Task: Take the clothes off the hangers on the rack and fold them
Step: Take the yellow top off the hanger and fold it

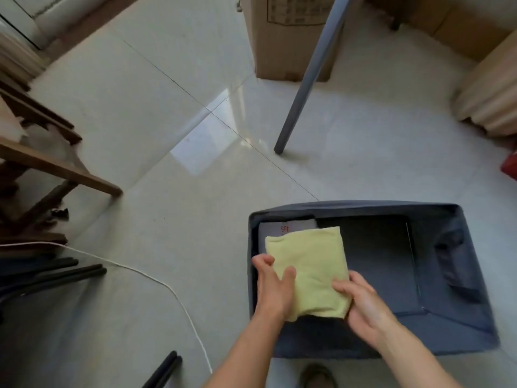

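Note:
A folded pale yellow garment (310, 264) is held over the left part of a dark blue fabric storage box (453, 275) on the floor. My left hand (274, 287) grips the garment's left edge, thumb on top. My right hand (361, 301) grips its near right corner. Under the yellow garment lies a folded grey garment (282, 226) with a small red mark, inside the box. The rack and hangers are out of view.
A grey metal leg (305, 85) slants down to the tiled floor beyond the box. A cardboard box (279, 37) stands behind it. Wooden furniture (56, 169) and dark poles (56, 275) crowd the left. A white cord (156, 278) crosses the floor. A shoe (317, 375) shows at the bottom.

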{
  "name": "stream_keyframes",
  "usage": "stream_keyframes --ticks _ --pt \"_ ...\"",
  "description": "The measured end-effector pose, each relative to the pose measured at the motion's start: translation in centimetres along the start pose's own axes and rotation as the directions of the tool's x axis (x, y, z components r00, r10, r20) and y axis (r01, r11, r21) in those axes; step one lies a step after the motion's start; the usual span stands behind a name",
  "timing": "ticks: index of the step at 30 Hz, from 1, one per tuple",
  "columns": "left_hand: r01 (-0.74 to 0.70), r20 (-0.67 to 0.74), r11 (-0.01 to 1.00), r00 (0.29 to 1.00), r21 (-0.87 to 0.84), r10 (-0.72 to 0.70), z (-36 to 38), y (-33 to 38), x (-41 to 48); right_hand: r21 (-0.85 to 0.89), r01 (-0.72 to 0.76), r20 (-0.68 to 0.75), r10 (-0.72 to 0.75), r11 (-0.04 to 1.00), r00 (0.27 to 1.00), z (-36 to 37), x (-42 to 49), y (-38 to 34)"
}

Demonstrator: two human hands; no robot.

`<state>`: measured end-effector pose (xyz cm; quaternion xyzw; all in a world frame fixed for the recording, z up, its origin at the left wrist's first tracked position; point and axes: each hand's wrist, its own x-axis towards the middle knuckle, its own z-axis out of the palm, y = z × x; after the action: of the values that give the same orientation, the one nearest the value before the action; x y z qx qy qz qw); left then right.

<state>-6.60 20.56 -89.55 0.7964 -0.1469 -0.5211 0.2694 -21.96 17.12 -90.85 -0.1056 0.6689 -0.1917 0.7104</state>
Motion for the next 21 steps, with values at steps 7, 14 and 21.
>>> stream_keyframes --ticks 7,14,21 --pt "-0.042 -0.089 0.989 0.996 -0.14 0.03 2.3 -3.1 6.2 -0.115 0.04 0.021 -0.038 0.993 0.999 2.2 8.6 1.1" --pt "-0.024 0.145 0.974 0.989 0.224 -0.009 1.8 -4.3 9.8 -0.74 -0.023 -0.248 -0.24 0.672 0.939 3.8 11.6 2.4" --pt "0.021 0.215 0.895 0.968 0.445 -0.129 1.7 -0.6 7.3 -0.833 -0.063 -0.233 -0.244 0.55 0.941 3.9 7.7 0.1"
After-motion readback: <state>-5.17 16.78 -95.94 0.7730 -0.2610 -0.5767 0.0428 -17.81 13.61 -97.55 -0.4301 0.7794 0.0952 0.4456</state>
